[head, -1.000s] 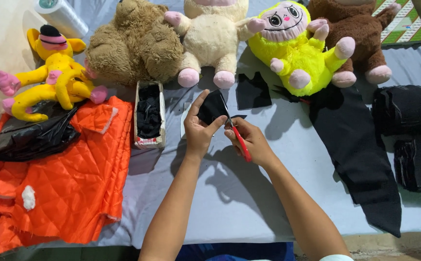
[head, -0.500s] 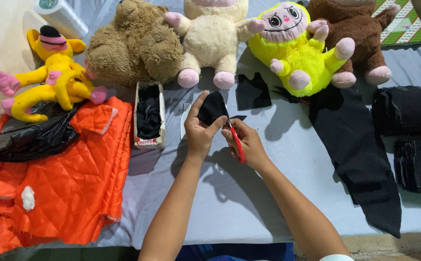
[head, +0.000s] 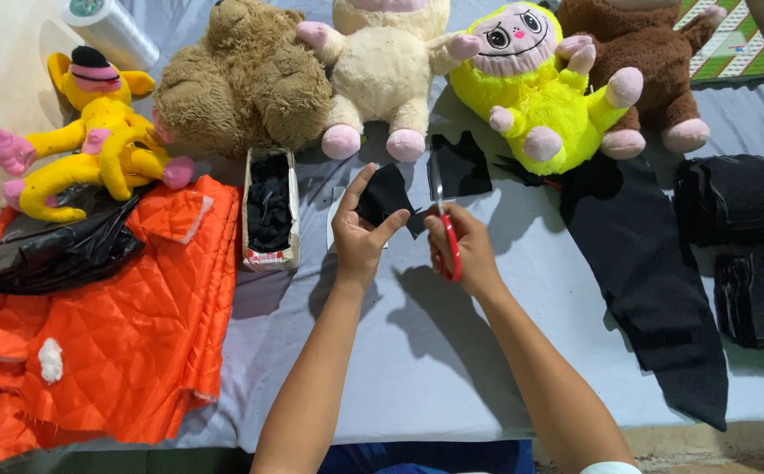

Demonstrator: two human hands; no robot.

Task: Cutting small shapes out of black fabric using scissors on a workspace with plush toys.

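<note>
Centre frame: left hand [head: 360, 237] pinches black fabric piece [head: 384, 195]; right hand [head: 463, 250] grips red-handled scissors [head: 444, 230], blades at the fabric's edge.

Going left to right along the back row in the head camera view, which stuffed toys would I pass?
Yellow long-limbed toy → brown bear → cream plush → bright yellow plush → dark brown plush.
</note>
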